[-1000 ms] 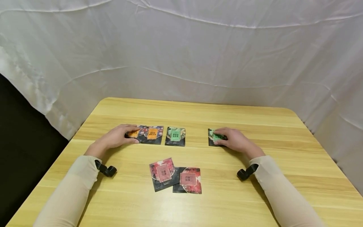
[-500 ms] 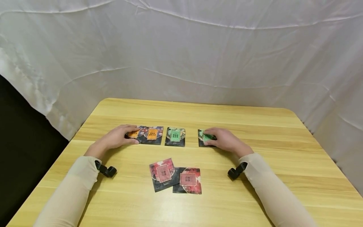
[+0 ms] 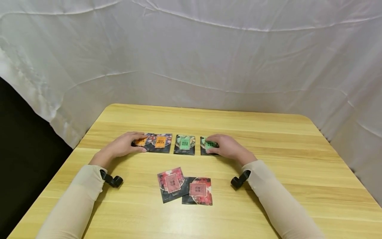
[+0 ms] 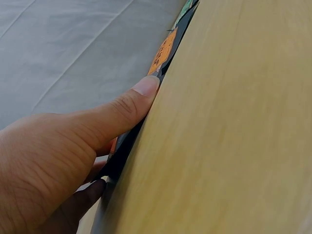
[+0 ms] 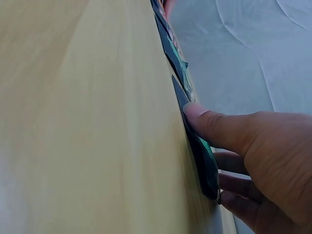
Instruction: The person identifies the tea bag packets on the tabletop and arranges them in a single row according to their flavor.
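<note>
Green-labelled sachet (image 3: 210,145) sits in the grasp of the right hand (image 3: 229,146), thumb at its near edge and fingers at the far one, just right of the matching green sachet (image 3: 184,144), with a narrow gap between the two. The left hand (image 3: 120,145), well to the left of the matching green sachet, grips the outer orange-labelled sachet (image 3: 141,142) between thumb and fingers. An inner orange-labelled sachet (image 3: 160,142) overlaps the outer one and lies just left of the matching green sachet. Nearer the person than the matching green sachet, a tilted red sachet (image 3: 171,184) lies slightly to its left, overlapping a straighter red sachet (image 3: 198,190) slightly to its right. Cream sleeves (image 3: 73,196) come in from either side, a black camera (image 3: 115,181) at each wrist. The wood-grain desk (image 3: 277,141) is under all six sachets, and beyond the matching green sachet, past the desk's far edge, hangs a pale, creased cloth (image 3: 191,56).
</note>
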`<state>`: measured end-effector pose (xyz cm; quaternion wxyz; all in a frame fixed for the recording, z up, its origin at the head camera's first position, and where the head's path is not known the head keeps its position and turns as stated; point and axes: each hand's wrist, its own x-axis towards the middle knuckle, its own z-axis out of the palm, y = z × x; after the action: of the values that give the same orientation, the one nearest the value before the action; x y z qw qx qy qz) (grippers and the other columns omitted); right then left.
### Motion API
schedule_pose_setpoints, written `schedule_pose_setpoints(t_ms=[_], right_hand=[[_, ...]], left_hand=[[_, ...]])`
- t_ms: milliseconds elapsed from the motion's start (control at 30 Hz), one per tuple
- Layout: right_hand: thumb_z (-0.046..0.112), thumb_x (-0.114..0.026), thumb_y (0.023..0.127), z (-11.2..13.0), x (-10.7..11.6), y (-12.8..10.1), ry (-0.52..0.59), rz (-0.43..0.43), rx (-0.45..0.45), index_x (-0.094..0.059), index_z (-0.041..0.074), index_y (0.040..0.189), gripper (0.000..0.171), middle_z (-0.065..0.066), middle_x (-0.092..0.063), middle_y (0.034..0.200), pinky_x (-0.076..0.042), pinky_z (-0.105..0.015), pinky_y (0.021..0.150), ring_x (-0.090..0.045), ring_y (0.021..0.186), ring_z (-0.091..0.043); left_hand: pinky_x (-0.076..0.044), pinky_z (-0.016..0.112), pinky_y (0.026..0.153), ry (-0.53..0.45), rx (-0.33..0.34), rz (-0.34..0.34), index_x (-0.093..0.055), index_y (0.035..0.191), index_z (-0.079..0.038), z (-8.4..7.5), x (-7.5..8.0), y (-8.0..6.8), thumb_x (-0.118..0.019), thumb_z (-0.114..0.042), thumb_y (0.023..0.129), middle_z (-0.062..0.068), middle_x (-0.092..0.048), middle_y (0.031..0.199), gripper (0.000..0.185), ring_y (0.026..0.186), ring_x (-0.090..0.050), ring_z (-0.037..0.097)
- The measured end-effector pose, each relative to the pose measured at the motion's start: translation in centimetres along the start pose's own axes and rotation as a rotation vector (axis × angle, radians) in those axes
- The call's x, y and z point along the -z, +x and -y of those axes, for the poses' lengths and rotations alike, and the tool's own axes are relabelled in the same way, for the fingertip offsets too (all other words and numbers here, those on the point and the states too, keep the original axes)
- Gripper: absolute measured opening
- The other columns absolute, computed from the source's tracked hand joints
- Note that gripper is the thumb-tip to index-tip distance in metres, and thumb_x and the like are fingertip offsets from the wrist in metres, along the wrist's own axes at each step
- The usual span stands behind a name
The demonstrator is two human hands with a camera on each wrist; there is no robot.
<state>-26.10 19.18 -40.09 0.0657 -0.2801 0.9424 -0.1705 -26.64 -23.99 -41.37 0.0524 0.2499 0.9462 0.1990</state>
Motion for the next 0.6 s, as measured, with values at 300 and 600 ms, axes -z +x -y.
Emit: schedule_pose_setpoints(t_ms=[300, 600], right_hand=[[0.041, -0.066, 0.093, 0.76, -0.38, 0.55, -0.006, -0.026, 0.019, -0.058, 0.013, 0.138, 0.053, -0.009, -0.053, 0.141, -0.035, -0.047, 0.110, -0.046, 0.132, -0.030], [0.043, -0.064, 0.094, 1.06, -0.98, 0.67, -0.028, -0.041, 0.052, -0.058, 0.013, 0.138, 0.053, -0.008, -0.054, 0.140, -0.036, -0.046, 0.109, -0.047, 0.131, -0.029]], left_hand=[[-0.029, 0.062, 0.108, 0.007, -0.011, -0.009, -0.048, 0.145, -0.006, 0.18, -0.04, 0.06, -0.068, -0.050, 0.089, 0.024, -0.042, 0.147, 0.075, 0.134, -0.035, 0.047], [-0.026, 0.063, 0.109, -0.009, 0.026, 0.007, -0.046, 0.147, -0.008, 0.22, -0.11, -0.19, -0.067, -0.055, 0.088, 0.022, -0.038, 0.150, 0.078, 0.137, -0.031, 0.046]])
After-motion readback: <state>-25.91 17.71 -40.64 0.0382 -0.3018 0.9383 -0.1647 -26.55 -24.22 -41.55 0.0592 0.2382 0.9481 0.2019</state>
